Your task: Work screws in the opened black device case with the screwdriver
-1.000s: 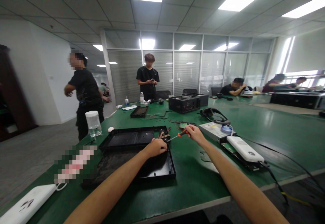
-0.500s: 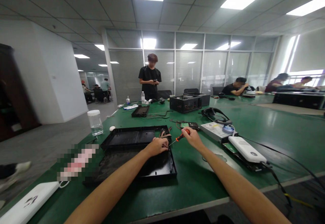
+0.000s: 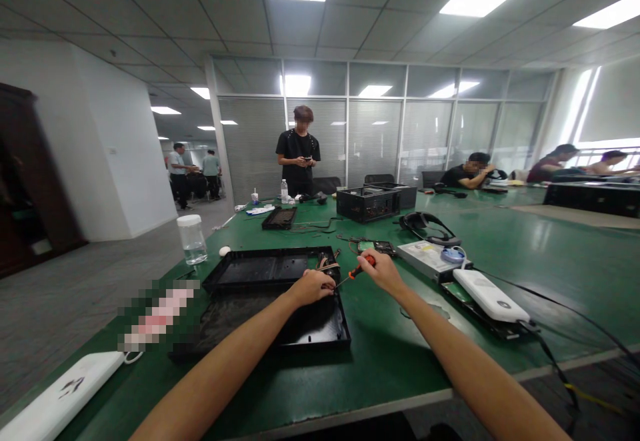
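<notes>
My right hand (image 3: 384, 273) is wrapped round the orange and black handle of a screwdriver (image 3: 363, 266). Its thin shaft slants down to the left, and the tip ends at the fingers of my left hand (image 3: 316, 286). Those fingers are curled together at the right side of an open black plastic casing (image 3: 310, 341); what they pinch is hidden. The casing lies as two shallow halves, the far half (image 3: 250, 269) behind the near one. Several wires (image 3: 329, 265) bunch up in its right corner, just beyond my left hand.
On the green table (image 3: 385, 361), a metal drive box (image 3: 427, 260), a white power bank (image 3: 493, 296) and a headset (image 3: 429, 228) lie to the right. A black computer case (image 3: 370, 202) stands behind. A lidded jar (image 3: 192, 240) is at left. A person (image 3: 299, 154) stands across the table.
The view has turned slightly left, shifting everything a little to the right. Both hands keep almost the same pose, with the screwdriver tip still at my left fingers. Far left, a standing person has appeared.
</notes>
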